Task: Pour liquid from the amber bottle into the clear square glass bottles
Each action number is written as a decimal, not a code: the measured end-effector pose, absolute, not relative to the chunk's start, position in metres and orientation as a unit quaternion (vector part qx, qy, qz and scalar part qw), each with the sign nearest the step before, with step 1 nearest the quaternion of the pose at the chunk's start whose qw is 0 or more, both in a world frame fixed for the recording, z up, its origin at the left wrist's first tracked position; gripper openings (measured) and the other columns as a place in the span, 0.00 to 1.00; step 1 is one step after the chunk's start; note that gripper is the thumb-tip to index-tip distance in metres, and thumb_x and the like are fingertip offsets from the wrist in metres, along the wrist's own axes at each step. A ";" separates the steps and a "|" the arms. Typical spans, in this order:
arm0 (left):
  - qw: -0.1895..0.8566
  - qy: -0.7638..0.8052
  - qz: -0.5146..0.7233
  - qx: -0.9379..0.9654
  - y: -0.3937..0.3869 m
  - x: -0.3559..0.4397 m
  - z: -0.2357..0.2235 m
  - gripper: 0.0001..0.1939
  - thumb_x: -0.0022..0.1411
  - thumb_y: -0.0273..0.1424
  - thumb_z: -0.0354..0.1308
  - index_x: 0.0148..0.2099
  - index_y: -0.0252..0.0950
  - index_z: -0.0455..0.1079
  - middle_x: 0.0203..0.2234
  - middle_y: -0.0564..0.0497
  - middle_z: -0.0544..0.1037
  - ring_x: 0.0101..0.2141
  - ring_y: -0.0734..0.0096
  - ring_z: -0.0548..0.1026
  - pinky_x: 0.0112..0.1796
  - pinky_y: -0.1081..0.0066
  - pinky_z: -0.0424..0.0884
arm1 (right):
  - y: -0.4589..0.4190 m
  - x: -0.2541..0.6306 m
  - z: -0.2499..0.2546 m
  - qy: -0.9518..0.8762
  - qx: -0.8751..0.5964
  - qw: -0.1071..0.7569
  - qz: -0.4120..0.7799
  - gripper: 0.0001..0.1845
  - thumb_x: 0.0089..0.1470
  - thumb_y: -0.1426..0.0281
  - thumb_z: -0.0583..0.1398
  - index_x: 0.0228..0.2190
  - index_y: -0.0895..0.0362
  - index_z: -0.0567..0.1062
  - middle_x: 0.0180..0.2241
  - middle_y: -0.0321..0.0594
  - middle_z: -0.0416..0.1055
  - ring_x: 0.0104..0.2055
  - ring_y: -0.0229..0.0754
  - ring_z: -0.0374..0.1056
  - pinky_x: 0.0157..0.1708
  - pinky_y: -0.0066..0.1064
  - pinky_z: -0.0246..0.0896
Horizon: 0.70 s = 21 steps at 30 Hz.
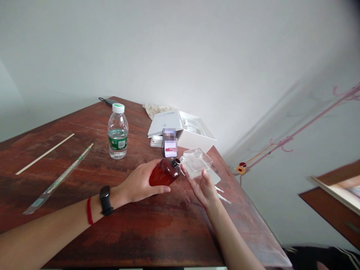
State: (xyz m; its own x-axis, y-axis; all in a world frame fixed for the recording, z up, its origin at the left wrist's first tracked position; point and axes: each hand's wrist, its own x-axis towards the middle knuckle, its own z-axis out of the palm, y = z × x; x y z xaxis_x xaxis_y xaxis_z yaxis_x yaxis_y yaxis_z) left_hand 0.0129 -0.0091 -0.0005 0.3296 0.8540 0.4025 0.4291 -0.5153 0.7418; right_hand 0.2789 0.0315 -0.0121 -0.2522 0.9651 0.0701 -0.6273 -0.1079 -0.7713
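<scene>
My left hand (139, 184) is wrapped around a brown bottle (165, 171) that is tipped on its side, its dark open neck pointing right. My right hand (203, 186) holds a clear square container (197, 161) just beside the bottle's neck, fingers under and around it. Both hands hover a little above the reddish wooden table (135, 228), near its right edge. My left wrist carries a black watch and a red band.
A water bottle (118, 131) with a white cap stands to the left. Behind the hands are a phone (170, 143), an open white box (185, 129) and a crumpled cloth (156, 108). A bare chopstick (45, 153) and a wrapped pair (60, 178) lie at left.
</scene>
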 end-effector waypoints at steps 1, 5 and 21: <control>0.264 0.417 0.403 0.771 -0.009 0.013 0.000 0.38 0.61 0.57 0.70 0.63 0.41 0.68 0.55 0.43 0.82 0.52 0.46 0.81 0.52 0.54 0.75 | 0.032 0.279 -0.012 -0.359 -0.236 0.563 0.706 0.44 0.50 0.64 0.77 0.65 0.51 0.72 0.56 0.45 0.82 0.54 0.53 0.82 0.53 0.41 0.81; 0.267 0.417 0.412 0.765 -0.010 0.014 0.000 0.37 0.60 0.56 0.71 0.62 0.40 0.69 0.55 0.43 0.82 0.52 0.46 0.81 0.52 0.54 0.75 | 0.034 0.279 -0.010 -0.362 -0.236 0.564 0.704 0.35 0.50 0.61 0.78 0.57 0.53 0.79 0.51 0.44 0.85 0.48 0.49 0.84 0.48 0.35 0.83; 0.351 0.340 0.468 0.736 -0.007 0.016 0.003 0.40 0.64 0.46 0.71 0.72 0.43 0.63 0.64 0.44 0.77 0.60 0.47 0.77 0.63 0.51 0.71 | 0.038 0.280 -0.014 -0.365 -0.259 0.556 0.700 0.30 0.47 0.53 0.78 0.50 0.49 0.81 0.46 0.40 0.85 0.44 0.46 0.83 0.39 0.31 0.81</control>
State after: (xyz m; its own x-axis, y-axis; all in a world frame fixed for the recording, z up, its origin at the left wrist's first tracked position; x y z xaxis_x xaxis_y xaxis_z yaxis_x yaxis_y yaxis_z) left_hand 0.0159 -0.0068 0.0026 0.3299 0.8297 0.4504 0.1729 -0.5221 0.8352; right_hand 0.2796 0.0376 -0.0137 -0.2466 0.9681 0.0435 -0.5902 -0.1144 -0.7991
